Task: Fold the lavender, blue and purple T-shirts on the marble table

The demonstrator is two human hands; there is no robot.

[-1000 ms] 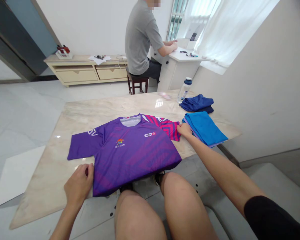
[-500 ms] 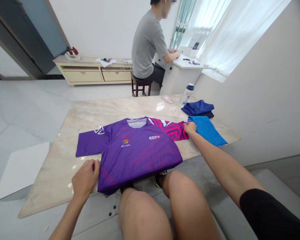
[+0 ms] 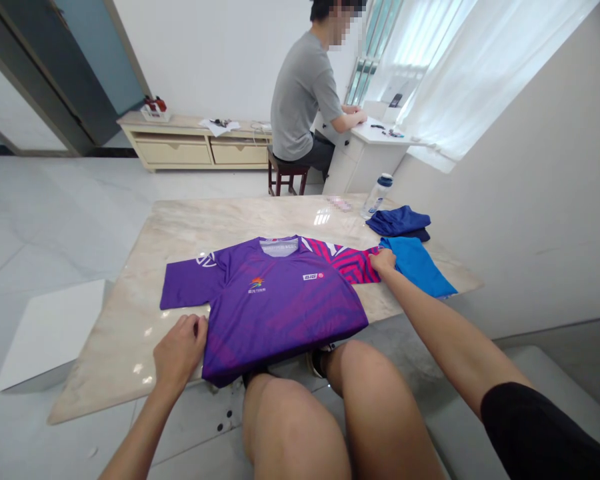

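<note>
Head view: a pale bench (image 3: 115,360) carries a purple shirt (image 3: 280,313), laid front up, its lower part drooping over the near edge.
Right of the shirt lies folded bright-blue fabric (image 3: 417,268); farther back on that side sits a dark-blue bundle (image 3: 400,219). Behind the shirt, also rightward, stands a clear bottle (image 3: 377,198). At the shirt's lower left side, the left hand (image 3: 177,353) curls its fingers; whether that grip holds cloth I cannot tell. The right hand (image 3: 384,261) has its grip pinching the shirt's pink-patterned sleeve end.
</note>
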